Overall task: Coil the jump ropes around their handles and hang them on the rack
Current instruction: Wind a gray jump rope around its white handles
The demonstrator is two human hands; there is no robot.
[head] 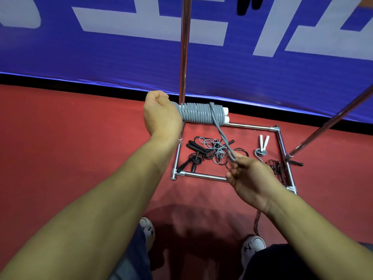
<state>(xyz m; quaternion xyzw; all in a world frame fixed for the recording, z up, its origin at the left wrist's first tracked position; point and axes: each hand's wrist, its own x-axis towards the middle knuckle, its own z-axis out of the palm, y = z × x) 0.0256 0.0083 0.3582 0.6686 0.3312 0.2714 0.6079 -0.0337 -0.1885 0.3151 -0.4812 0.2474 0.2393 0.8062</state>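
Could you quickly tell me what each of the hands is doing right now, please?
Left hand: closed around the white handles, wrapped in grey rope.
Right hand: pinching the loose end of that grey rope.

bright, even light | soft shadow underfoot | edges bowed | pole glare
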